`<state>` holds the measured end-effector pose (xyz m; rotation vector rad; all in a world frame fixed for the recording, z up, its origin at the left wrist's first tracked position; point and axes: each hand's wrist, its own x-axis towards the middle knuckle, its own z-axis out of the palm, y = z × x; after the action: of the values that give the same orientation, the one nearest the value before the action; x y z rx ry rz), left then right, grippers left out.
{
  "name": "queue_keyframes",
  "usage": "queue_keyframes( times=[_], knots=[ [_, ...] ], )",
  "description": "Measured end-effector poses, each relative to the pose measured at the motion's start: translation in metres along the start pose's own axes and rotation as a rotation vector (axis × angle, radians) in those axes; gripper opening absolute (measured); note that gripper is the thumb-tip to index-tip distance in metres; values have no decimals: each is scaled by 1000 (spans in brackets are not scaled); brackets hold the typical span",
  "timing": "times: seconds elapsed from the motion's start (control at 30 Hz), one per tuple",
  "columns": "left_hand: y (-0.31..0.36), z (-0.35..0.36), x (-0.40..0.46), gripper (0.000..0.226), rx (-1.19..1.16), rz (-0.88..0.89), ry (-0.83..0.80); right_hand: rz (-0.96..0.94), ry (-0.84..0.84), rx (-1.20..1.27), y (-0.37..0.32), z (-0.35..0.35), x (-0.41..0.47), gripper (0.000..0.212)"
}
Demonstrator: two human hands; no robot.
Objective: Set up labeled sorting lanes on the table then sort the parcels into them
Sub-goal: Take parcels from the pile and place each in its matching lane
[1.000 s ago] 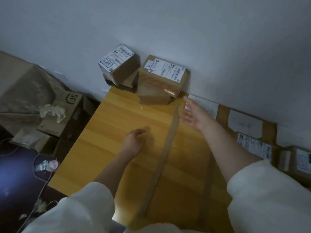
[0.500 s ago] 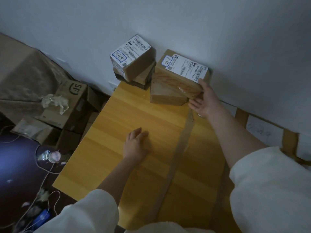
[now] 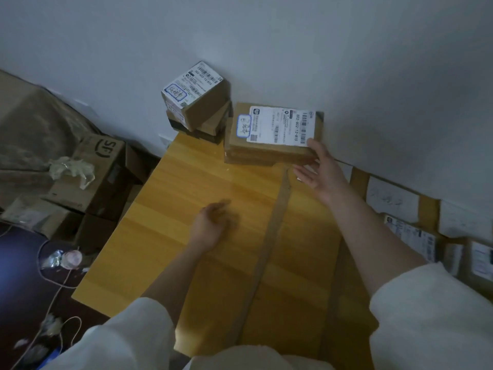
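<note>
A flat brown parcel (image 3: pixel 274 129) with a white shipping label tops a stack (image 3: pixel 256 157) at the table's far edge against the wall. Left of it, a cube-shaped labeled parcel (image 3: pixel 196 94) sits tilted on darker boxes (image 3: pixel 202 126). My right hand (image 3: pixel 318 172) is spread beside the flat parcel's near right corner, thumb touching it, fingers straight. My left hand (image 3: pixel 213 222) hovers blurred over the wooden table (image 3: pixel 165 236), holding nothing. A brown tape strip (image 3: pixel 277 228) runs down the table as a lane line, with a second strip (image 3: pixel 336 289) to its right.
White paper labels (image 3: pixel 392 201) lie along the wall at the right, with more labeled parcels (image 3: pixel 410 233) below them. On the floor to the left are an SF carton (image 3: pixel 101 166), crumpled plastic (image 3: pixel 72 169), a small bottle (image 3: pixel 66 259) and cables.
My right hand reached the flat parcel, turned it squarer to the wall, and has now opened beside its corner. My left hand lifted slightly off the table.
</note>
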<state>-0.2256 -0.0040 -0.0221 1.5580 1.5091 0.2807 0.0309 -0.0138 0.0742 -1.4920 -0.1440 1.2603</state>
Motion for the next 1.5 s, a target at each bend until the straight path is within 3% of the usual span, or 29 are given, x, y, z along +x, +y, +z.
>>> queue_keyframes(
  times=[0.13, 0.27, 0.47, 0.7, 0.83, 1.2, 1.37, 1.5],
  knots=[
    [19, 1, -14, 30, -394, -54, 44, -55, -48, -27, 7, -21, -23, 27],
    [31, 0, -33, 25, -552, -103, -4, -90, -101, -32, 13, -38, -47, 20],
    [49, -1, -63, 37, -762, -210, -117, -132, -160, -169, 19, -64, -80, 46],
    [67, 5, -98, 51, -651, -122, -431, -175, -173, -282, 22, -87, -107, 55],
    [76, 12, -115, 60, -565, -13, -598, -192, -187, -305, 22, -95, -115, 46],
    [76, 28, -133, 64, -565, -17, -650, -217, -114, -203, 30, -101, -121, 54],
    [75, 35, -138, 54, -567, -64, -639, -164, -116, -231, 46, -107, -120, 72],
    [69, 43, -140, 40, -594, -133, -616, -40, -164, -342, 68, -112, -131, 59]
  ],
)
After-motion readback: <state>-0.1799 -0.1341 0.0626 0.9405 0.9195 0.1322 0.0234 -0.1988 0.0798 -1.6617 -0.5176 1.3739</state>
